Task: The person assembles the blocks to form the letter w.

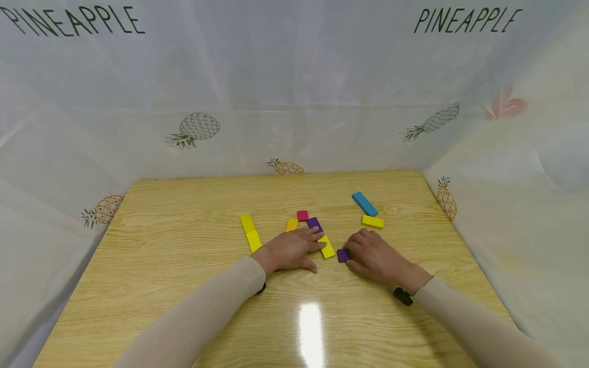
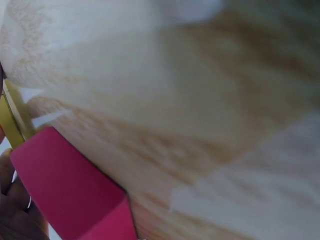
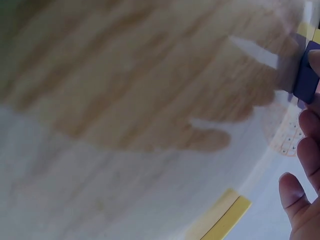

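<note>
My left hand (image 1: pixel 292 249) lies palm down with fingers spread over a row of blocks. Its fingertips touch a purple block (image 1: pixel 315 224) and the yellow block (image 1: pixel 327 248) joined end to end with it. Partly covered by this hand is an orange block (image 1: pixel 292 224). A pink block (image 2: pixel 70 185) shows close up in the left wrist view. To the right, my right hand (image 1: pixel 377 258) pinches a small purple block (image 1: pixel 342 255), a short gap from the yellow one; the right wrist view shows this purple block (image 3: pixel 306 75) at the fingertips.
Beyond the left hand sits a red block (image 1: pixel 302 215). Two yellow blocks (image 1: pixel 250 232) form a line at left. A blue block (image 1: pixel 364 204) and another yellow block (image 1: pixel 372 222) lie behind the right hand. A pineapple-print curtain (image 1: pixel 294 128) surrounds the wooden table (image 1: pixel 184 286).
</note>
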### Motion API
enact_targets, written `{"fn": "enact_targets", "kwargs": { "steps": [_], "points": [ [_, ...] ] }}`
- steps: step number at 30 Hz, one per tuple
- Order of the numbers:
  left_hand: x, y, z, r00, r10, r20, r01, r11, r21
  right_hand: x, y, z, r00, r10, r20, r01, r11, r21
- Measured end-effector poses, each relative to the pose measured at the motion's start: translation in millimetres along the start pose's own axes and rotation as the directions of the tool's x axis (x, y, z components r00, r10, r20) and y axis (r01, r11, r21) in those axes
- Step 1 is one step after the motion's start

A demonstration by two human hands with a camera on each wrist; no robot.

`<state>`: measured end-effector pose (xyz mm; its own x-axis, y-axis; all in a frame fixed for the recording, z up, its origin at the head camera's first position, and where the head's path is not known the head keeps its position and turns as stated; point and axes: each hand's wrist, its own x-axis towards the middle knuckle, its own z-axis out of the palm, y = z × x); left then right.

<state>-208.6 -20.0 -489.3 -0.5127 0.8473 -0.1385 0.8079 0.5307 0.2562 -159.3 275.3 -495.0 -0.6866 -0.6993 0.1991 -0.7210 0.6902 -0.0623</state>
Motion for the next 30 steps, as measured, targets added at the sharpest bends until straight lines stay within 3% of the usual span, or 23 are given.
{"fn": "enact_targets", "kwargs": {
  "steps": [16,30],
  "points": [
    [-0.5,-0.5,-1.1,1.000,0.002,-0.003,-0.002,1.000,-0.007,1.1,-5.7,0.7,0.999,0.002,0.041,-0.002,1.000,0.016],
    [-0.4,-1.1,0.4,1.000,0.004,-0.003,-0.004,1.000,0.010,2.1,-5.6,2.0,1.000,-0.010,0.025,0.009,1.000,0.019]
  ]
}}
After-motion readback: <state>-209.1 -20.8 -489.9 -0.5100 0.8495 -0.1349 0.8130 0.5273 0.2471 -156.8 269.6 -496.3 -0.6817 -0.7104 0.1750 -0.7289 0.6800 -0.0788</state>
